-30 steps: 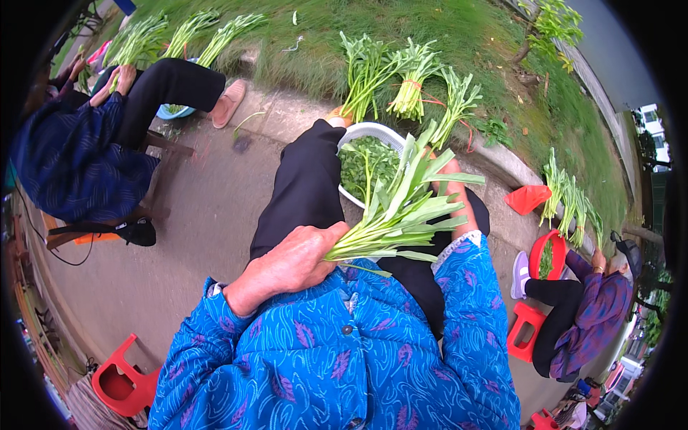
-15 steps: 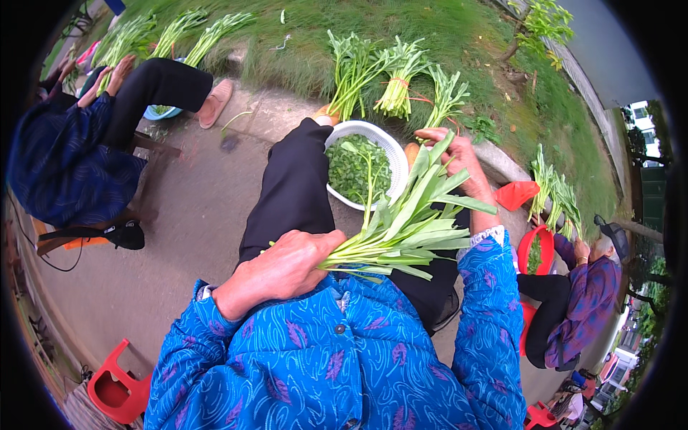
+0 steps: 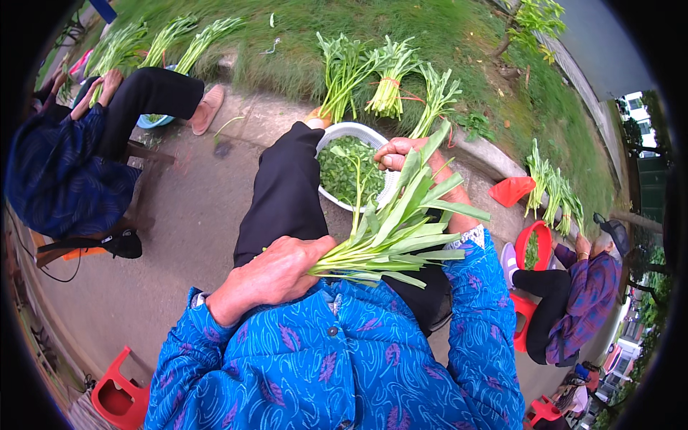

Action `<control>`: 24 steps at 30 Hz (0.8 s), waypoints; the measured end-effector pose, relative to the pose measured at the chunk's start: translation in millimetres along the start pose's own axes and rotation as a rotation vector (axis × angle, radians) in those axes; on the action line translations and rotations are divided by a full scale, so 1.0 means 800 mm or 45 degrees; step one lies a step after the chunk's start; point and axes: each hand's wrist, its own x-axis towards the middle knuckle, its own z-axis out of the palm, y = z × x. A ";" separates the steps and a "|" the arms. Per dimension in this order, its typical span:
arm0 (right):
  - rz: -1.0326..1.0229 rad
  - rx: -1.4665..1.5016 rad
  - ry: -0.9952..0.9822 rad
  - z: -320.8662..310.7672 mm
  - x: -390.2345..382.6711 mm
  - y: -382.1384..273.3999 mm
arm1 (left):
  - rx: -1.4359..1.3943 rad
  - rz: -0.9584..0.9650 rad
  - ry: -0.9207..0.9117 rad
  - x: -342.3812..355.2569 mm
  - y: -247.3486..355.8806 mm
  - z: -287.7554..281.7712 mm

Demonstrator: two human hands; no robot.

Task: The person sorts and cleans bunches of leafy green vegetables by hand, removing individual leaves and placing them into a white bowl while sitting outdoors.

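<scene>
My left hand [image 3: 283,271] is closed around the stems of a bunch of leafy greens [image 3: 401,233], which looks like water spinach. Its long leaves fan out to the right across my lap, and one stem stands up in front of the basket. Over the right rim of a white plastic basket [image 3: 351,127] is my right hand [image 3: 410,156], fingers curled together; leaves partly cover it, and whatever it pinches cannot be made out. The basket stands between my legs and holds loose cut greens [image 3: 347,172].
Several bundles of greens [image 3: 390,82] lie along the curb at the grass, some tied. A co-worker [image 3: 72,165] sits at left by a blue basin [image 3: 154,122]; another [image 3: 584,301] sits at right by a red basket [image 3: 546,244]. A red stool [image 3: 118,394] stands lower left.
My right hand has moved left and slightly up from the basket's outer right side to over its rim, its fingers now curled. The left hand keeps its hold on the bunch.
</scene>
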 end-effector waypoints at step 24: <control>-0.263 -0.878 -0.163 -0.084 -0.016 -0.098 | 0.010 -0.031 0.028 -0.002 -0.007 -0.002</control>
